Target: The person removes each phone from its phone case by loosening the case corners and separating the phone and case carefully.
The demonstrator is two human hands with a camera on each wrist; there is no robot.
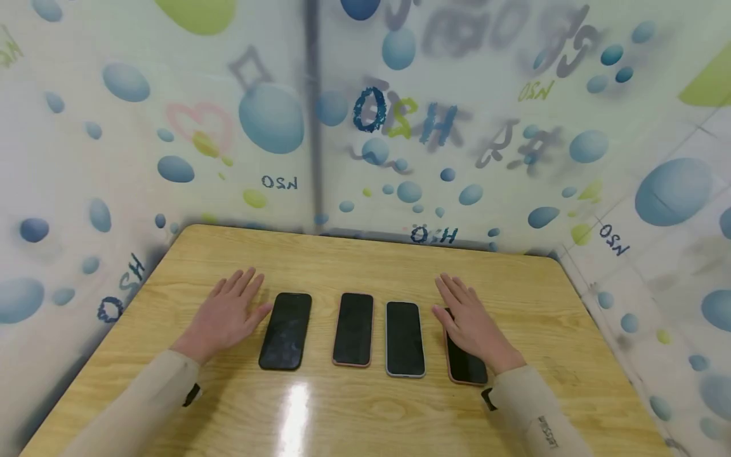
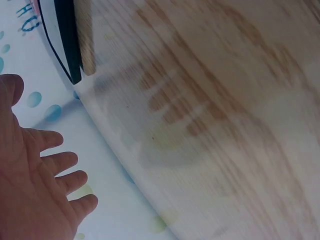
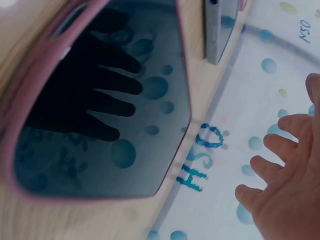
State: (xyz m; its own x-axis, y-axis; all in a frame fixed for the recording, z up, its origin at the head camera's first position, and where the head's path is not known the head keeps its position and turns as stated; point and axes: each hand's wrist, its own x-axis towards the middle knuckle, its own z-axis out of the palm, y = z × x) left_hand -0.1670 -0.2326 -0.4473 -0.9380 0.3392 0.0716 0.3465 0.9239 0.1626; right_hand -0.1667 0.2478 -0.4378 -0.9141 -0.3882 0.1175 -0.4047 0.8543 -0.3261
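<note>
Several smartphones lie in a row on the wooden table [image 1: 365, 412]. My left hand [image 1: 223, 314] has its fingers straight, just left of a black phone [image 1: 285, 331]; the left wrist view shows its palm raised above the tabletop, holding nothing. A pink-edged phone [image 1: 353, 330] and a pale-edged phone [image 1: 405, 339] lie between my hands. At the right end, another pink-edged phone [image 1: 465, 365] is partly covered by my right hand [image 1: 474, 320]. That hand is spread flat above it, and the dark screen [image 3: 165, 145] mirrors its fingers in the right wrist view.
A curtain-like wall [image 1: 400, 171] with blue and green drops stands behind the table's far edge and continues on both sides. Light glares off the tabletop near the front. Long pale sleeves [image 1: 143, 400] cover both forearms, with dark straps at the cuffs.
</note>
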